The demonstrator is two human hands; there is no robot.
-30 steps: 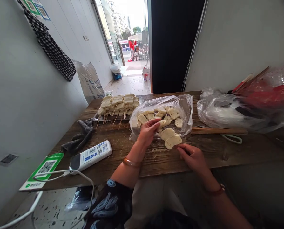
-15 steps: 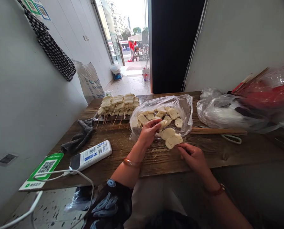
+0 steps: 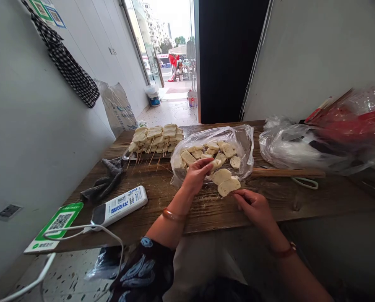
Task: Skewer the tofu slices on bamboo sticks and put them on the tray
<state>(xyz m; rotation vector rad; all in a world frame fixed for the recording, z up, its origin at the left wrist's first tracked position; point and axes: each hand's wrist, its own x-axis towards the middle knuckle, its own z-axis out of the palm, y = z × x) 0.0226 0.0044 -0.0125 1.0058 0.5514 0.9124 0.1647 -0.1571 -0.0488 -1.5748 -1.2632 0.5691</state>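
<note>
Left hand (image 3: 196,174) had a pale slice (image 3: 217,164) pinched between thumb and fingers, over the near side of the clear plastic bag (image 3: 248,144). Right hand (image 3: 253,205), fingers pressed narrow, held two overlapping slices (image 3: 225,182) by their near end, just right of the left hand; stick in grip too small to make out. Loose slices (image 3: 227,149) lay in the bag. Skewered stack (image 3: 156,136) sat left on the worktop (image 3: 162,205); stick bundle (image 3: 288,172) lay right.

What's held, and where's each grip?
Left hand: a slice, by its left side. Right hand: two overlapping slices, apparently by a hidden skewer at their lower right.
</note>
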